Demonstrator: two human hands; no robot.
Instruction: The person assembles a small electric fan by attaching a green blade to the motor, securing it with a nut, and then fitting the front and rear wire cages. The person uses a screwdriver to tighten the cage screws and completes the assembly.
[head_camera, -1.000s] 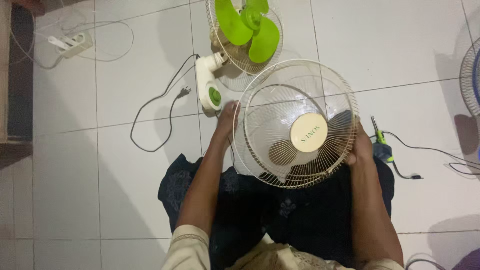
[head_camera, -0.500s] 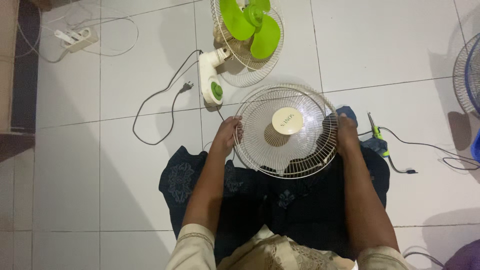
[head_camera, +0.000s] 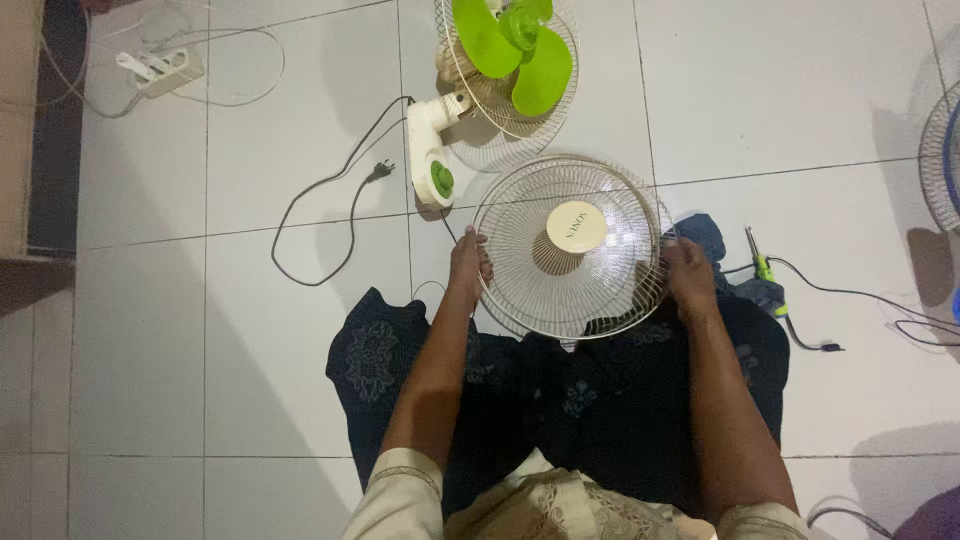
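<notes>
I look down on the white tiled floor (head_camera: 820, 100), the biggest thing in view, and on the dark patterned cloth (head_camera: 600, 400) over my lap at its lower middle. Next in size is the small fan (head_camera: 500, 70) lying on the tiles ahead of me, its green blades (head_camera: 515, 45) bare inside the rear wire cage, its cream stand with a green knob (head_camera: 441, 180) pointing toward me, and its black cord and plug (head_camera: 340, 210) trailing off unplugged to the left. In front of it, just above my knees, is the round front grille (head_camera: 570, 245) with a cream disc at its centre; I judge that it is off the fan and that nothing is refitted, so the blades and rear cage remain as they lie. My left hand (head_camera: 468, 262) grips the grille's left rim and my right hand (head_camera: 690, 275) clasps the right rim, the two well apart with the grille between them. Smaller things sit at the edges: a power strip (head_camera: 160, 68) at top left, and a green-handled tool (head_camera: 762, 265) with a thin cable on the tiles just right of my right hand.
</notes>
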